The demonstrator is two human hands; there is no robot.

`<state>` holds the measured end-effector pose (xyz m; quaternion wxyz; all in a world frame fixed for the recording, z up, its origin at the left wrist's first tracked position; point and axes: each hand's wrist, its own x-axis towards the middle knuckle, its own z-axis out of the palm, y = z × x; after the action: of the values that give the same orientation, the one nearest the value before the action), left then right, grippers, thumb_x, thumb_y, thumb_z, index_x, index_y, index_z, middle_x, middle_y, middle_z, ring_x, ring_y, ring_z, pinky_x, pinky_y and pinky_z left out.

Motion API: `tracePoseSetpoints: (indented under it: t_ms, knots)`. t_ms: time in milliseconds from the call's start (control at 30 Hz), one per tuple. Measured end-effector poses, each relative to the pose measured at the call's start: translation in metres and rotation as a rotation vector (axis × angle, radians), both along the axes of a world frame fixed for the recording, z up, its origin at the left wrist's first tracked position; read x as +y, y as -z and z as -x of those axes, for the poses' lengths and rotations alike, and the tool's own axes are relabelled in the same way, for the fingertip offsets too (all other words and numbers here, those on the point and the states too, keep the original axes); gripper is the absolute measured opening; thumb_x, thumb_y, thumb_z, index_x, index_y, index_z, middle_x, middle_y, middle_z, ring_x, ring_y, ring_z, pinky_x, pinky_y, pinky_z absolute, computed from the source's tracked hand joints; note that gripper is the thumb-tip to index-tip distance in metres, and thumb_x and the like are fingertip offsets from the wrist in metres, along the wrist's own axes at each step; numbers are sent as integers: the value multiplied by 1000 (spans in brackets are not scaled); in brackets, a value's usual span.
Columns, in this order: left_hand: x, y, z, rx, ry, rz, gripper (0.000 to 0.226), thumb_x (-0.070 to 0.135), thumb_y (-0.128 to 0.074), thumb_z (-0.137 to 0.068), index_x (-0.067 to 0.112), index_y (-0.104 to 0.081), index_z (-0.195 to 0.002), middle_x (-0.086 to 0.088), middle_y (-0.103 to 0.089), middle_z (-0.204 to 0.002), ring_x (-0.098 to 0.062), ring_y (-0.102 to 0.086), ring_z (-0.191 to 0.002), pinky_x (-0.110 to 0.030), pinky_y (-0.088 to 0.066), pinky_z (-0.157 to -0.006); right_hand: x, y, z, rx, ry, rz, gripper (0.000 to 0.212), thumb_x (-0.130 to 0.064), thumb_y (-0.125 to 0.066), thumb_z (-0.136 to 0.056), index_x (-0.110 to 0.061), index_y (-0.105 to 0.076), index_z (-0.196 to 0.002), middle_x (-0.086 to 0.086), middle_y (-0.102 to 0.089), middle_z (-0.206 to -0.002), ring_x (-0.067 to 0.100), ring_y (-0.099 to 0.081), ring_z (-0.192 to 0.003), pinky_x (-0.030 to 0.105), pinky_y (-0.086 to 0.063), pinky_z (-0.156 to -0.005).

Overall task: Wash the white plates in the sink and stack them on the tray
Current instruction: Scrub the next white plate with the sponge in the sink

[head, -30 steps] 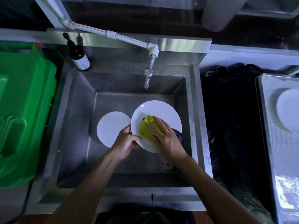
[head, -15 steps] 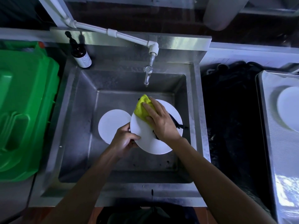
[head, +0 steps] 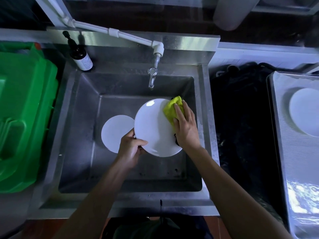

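My left hand [head: 131, 149] grips the lower left rim of a white plate [head: 153, 128], held tilted above the steel sink [head: 81, 118]. With straight fingers my right hand [head: 185, 126] presses a yellow-green cloth [head: 172, 110] against the plate's upper right edge. A second white plate [head: 114, 132] lies flat on the sink floor to the left, partly hidden by the held plate and my left hand. On the metal tray [head: 283, 135] at the far right lies another white plate [head: 305, 111].
A tap [head: 151, 78] on a white pipe hangs over the back of the sink, with no water visibly running. A dark pump bottle [head: 80, 56] stands at the sink's back left corner. A green plastic bin [head: 22, 114] fills the left side. Dark stuff lies between sink and tray.
My right hand has slid the cloth from the plate's centre up and across to its upper right edge. My left hand keeps its grip on the rim.
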<state>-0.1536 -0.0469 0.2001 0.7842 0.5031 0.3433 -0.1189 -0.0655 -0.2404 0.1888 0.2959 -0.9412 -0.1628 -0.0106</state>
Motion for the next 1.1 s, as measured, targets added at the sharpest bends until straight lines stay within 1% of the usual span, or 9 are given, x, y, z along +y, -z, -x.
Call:
tracePoseSetpoints:
  t_ms: [67,133,233,333,533,667,833,967,1100]
  knots:
    - [-3,-1,-1,3,-18,-5,51,-2,-63,-60,12,-72,-109,-18,-72,-111,-36,-69,-96,-56,-60,-77,-2,0,5,15,28,-6,44,-17,-43,-106,-10,-41,-149,16,-27,-160,36,-28,-145,50,-31,-117]
    - [-6,-2,-4,7,-42,-5,52,-2,-63,-60,11,-71,-110,-18,-72,-112,-35,-68,-96,-51,-60,-71,-5,1,11,21,49,-16,44,-15,-45,-105,-8,-43,-148,18,-28,-159,37,-30,-144,49,-31,-117]
    - [-8,-4,-9,9,-61,-5,53,-3,-62,-59,10,-70,-111,-14,-72,-108,-35,-68,-95,-53,-60,-74,-8,2,20,40,69,-33,44,-13,-46,-104,-7,-43,-148,18,-27,-159,37,-29,-144,49,-32,-117]
    - [-9,-7,-11,-3,-77,4,54,-4,-61,-61,9,-69,-113,-16,-71,-113,-35,-68,-97,-53,-60,-74,-9,3,28,46,88,-41,44,-13,-47,-104,-8,-43,-147,18,-27,-159,37,-29,-144,50,-35,-115]
    - [-17,-7,-17,-14,-147,45,51,-15,-54,-76,11,-68,-118,-13,-72,-115,-36,-69,-102,-48,-60,-74,-1,2,52,88,48,-55,45,-15,-46,-103,-8,-43,-148,19,-28,-159,39,-30,-143,58,-38,-111]
    - [-19,-8,-20,-12,-174,44,51,-11,-56,-69,13,-72,-112,-15,-73,-109,-34,-69,-96,-43,-58,-71,17,-4,73,126,10,-125,46,-14,-49,-103,-8,-43,-148,20,-27,-159,37,-29,-144,55,-38,-112]
    - [-17,-6,-19,-11,-181,66,50,-14,-50,-73,14,-74,-107,-15,-71,-98,-32,-68,-84,-37,-57,-64,44,-13,84,186,20,-219,47,-14,-53,-103,-8,-43,-148,19,-24,-160,36,-28,-146,50,-35,-116]
    - [-13,-6,-15,-9,-201,68,54,-15,-50,-72,9,-70,-116,-18,-70,-100,-34,-67,-84,-39,-57,-64,44,-15,84,176,-18,-190,47,-15,-54,-103,-7,-43,-148,20,-26,-159,36,-30,-145,51,-36,-115]
    - [-11,-4,-11,-28,-230,87,54,-17,-51,-72,12,-72,-112,-19,-72,-108,-36,-71,-89,-46,-58,-70,31,-9,78,131,-3,-139,45,-16,-49,-104,-7,-43,-148,20,-29,-158,37,-31,-144,53,-35,-115]
